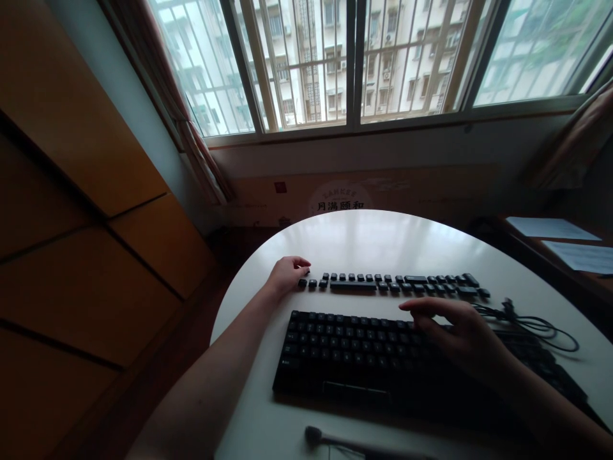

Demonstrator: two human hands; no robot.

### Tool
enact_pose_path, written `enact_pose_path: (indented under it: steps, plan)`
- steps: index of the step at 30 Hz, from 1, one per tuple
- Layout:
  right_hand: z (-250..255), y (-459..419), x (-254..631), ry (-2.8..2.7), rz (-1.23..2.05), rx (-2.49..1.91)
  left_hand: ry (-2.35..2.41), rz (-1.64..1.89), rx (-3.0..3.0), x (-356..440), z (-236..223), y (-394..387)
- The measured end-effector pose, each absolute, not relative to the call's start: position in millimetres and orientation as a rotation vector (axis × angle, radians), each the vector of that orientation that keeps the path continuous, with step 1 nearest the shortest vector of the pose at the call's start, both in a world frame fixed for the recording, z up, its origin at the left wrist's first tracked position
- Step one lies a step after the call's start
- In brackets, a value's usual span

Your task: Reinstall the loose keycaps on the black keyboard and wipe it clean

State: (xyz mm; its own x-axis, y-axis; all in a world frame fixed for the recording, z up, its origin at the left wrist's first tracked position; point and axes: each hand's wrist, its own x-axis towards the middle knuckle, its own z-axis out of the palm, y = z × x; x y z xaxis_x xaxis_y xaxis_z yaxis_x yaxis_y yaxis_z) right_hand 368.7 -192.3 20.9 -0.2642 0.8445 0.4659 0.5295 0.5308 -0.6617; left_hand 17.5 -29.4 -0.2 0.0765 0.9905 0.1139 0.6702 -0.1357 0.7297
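Across the top of the frame you have a wide glass window [353,64] with metal bars. A tall orange-brown wooden cupboard [62,306] fills the left side. Your round white shiny worktop [373,243] takes up the middle and lower right. A long black plastic keyboard [345,338] lies on it, just below the middle of the frame.

Your right hand [453,326] is over the keyboard, right of the middle. Its fingers are a bit spread, with one pointing left. Your left hand [286,275] is left of the middle. Its fingers are close together by a small black square key cap [308,272]; you cannot tell if they pinch it or only touch it.

A thin black looped cable [541,326] lies at the right. A dark brush with a long handle [342,441] lies at the bottom. Loose black plastic key caps [394,288] sit in two rows above the keyboard.
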Motion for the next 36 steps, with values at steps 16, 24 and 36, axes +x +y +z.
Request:
enact_pose_path:
  steps: [16,24,36]
  plan:
    - [17.3,-193.2,365.7,-1.968,0.439,-1.142,1.703,0.887,1.957,19.4,15.6,-33.0]
    - [22.8,-205.1,346.3,-1.98,0.294,-0.993,0.978,1.057,1.993,79.6,57.0,-108.4]
    - [20.6,-214.3,330.2,-2.062,0.352,-0.865,0.535,0.726,1.819,112.2,51.1,-148.7]
